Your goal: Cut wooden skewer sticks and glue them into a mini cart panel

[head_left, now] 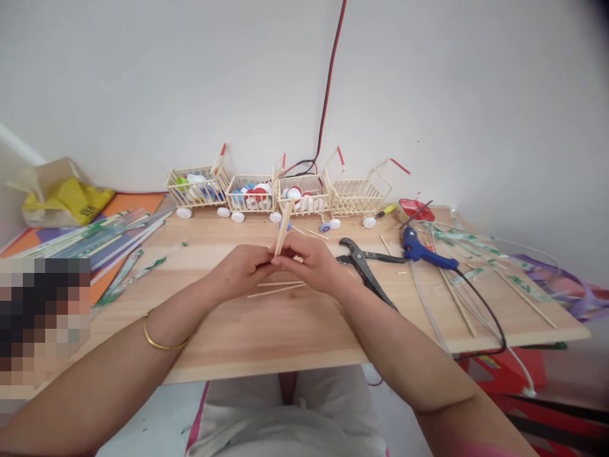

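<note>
Spanning the scene, the worktop [228, 343] carried carts [280, 190] far and pliers [366, 266] right. The left hand [245, 270] and right hand [311, 263] sat together mid-worktop, both clamped on upright sticks [284, 228]. An uneven pinch could likely splay or snap them.

sticks [284, 230] | pale wood (thin) | bunched, near-upright | between hands
</note>
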